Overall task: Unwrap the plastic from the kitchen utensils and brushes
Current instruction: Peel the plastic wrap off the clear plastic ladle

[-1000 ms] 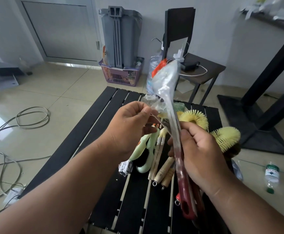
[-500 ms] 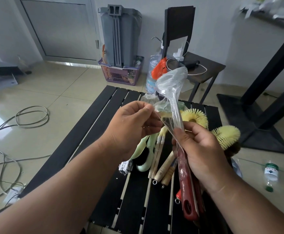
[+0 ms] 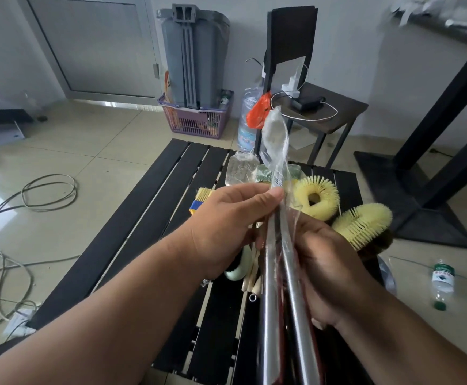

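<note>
A long utensil with a dark red handle stands upright in front of me, sheathed in clear plastic wrap that reaches past its top. My right hand grips its shaft from the right. My left hand pinches the plastic at mid-shaft between thumb and fingers. On the black slatted table below lie two round yellow brushes, a wrapped item, a yellow-bristled brush with a blue band and several pale wooden-handled brushes, partly hidden by my hands.
Beyond the table stand a purple basket with a grey bin, a large water bottle with an orange bag, and a dark chair with a charger and cable. Cables lie on the floor left; a small bottle lies right.
My left hand slid up and to the right onto the utensil's shaft and now pinches the plastic there. The utensil has come closer to me, and the wrap is pulled narrower at the top.
</note>
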